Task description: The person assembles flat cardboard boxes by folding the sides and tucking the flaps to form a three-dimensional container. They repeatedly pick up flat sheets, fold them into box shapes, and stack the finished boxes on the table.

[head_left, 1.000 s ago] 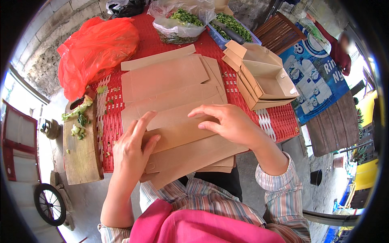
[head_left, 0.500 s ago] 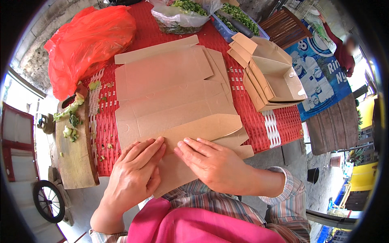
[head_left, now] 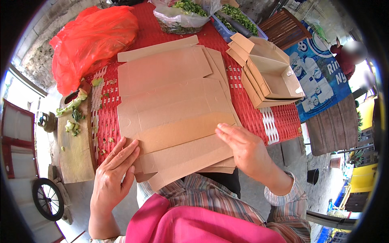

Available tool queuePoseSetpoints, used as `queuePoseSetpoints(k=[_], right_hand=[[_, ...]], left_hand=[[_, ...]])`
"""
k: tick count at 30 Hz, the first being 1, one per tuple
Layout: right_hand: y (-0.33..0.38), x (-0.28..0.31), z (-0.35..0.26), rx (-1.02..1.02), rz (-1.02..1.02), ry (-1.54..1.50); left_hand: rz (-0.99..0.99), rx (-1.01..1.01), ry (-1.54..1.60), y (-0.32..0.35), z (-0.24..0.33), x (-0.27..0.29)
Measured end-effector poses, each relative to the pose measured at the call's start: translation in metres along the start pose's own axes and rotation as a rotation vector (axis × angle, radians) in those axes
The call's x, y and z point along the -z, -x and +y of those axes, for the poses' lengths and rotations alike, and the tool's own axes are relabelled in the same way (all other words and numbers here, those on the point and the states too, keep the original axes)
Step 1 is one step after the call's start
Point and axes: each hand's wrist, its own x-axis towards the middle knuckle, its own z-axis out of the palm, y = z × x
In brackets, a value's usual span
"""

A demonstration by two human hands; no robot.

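Note:
In front of me a flat brown cardboard box blank (head_left: 174, 95) lies on top of other blanks, its near flap folded up along a crease. The folded flap (head_left: 182, 129) lies over the sheet as a lighter strip. My left hand (head_left: 115, 172) is open, its stretched fingertips touching the left end of this flap. At the flap's right end, my right hand (head_left: 245, 148) rests with straight fingers side by side; its thumb is hidden. No object shows inside either hand.
Folded cardboard boxes (head_left: 271, 77) are nested at the right of the red woven table (head_left: 283, 121). A red plastic bag (head_left: 93, 44) sits far left, above a wooden board (head_left: 75, 158) with vegetable scraps. Chopped greens fill a clear bag (head_left: 178, 20) and a blue tray (head_left: 221, 28).
My hands have moved apart, left hand to the left and right hand to the right, along the flap. The flap now lies flatter against the sheet.

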Motion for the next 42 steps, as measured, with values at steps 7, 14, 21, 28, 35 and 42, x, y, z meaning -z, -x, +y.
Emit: queuePoseSetpoints(k=[7,14,21,28,35,42], right_hand=[[0.000,0.019,-0.003,-0.086,0.097,0.111],[-0.064,-0.033,-0.072,0.254,0.152,0.022],[-0.068,-0.033,-0.084,0.445,0.096,-0.124],[-0.010,-0.002,-0.074,0.402,0.357,0.067],[0.004,0.003,-0.042,0.162,0.500,-0.321],[0.009,-0.001,0.000,-0.023,0.298,-0.649]], left_hand=[[0.094,-0.048,0.041,0.006,-0.004,-0.008],[0.247,-0.109,0.208,0.012,0.003,-0.018],[0.211,-0.086,-0.056,0.013,-0.008,-0.005],[0.107,-0.252,-0.186,-0.008,0.005,0.007],[0.135,-0.372,-0.088,-0.026,0.020,0.003],[0.140,-0.517,-0.307,-0.036,0.056,-0.034]])
